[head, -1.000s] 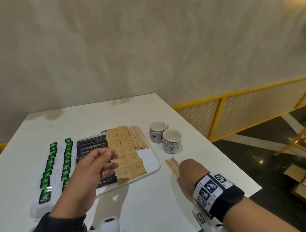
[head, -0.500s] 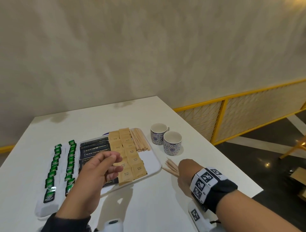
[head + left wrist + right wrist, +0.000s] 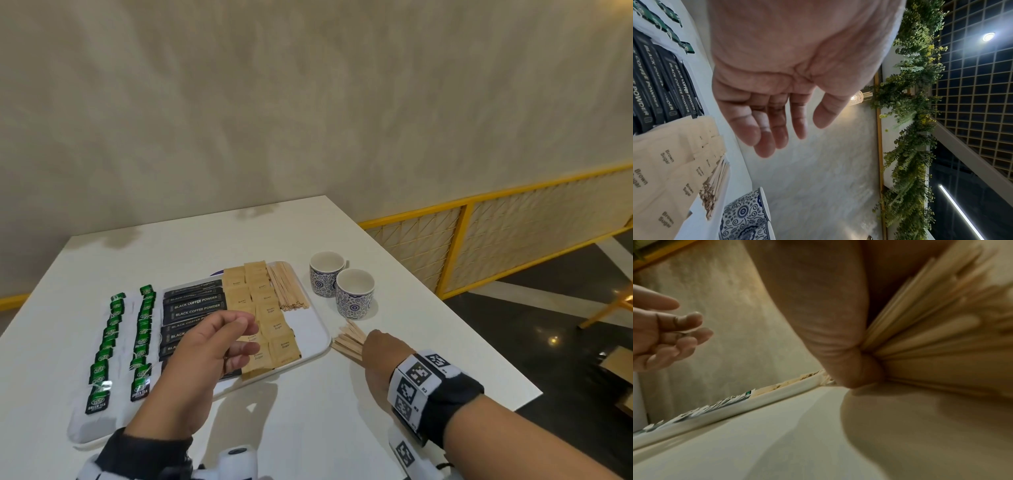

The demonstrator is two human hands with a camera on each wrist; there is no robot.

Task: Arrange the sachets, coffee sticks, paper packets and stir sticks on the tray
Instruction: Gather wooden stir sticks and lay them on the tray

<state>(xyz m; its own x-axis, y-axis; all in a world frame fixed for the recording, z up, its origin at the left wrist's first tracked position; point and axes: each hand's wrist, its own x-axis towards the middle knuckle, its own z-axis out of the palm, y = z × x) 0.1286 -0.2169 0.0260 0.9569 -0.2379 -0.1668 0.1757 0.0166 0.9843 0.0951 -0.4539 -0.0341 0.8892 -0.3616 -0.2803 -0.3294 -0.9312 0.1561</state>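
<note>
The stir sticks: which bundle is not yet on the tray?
The fanned bundle on the table, held by the right hand. The other bundle lies on the tray.

**Paper, wood, glazed cups**

Smooth matt white table point(image 3: 281, 428). Glossy white plastic tray point(image 3: 318, 329). Matt brown paper packets point(image 3: 274, 325), glossy black coffee sticks point(image 3: 195, 301), shiny green sachets point(image 3: 99, 370), pale bare-wood stir sticks point(image 3: 286, 287), glazed patterned cups point(image 3: 354, 296).
</note>
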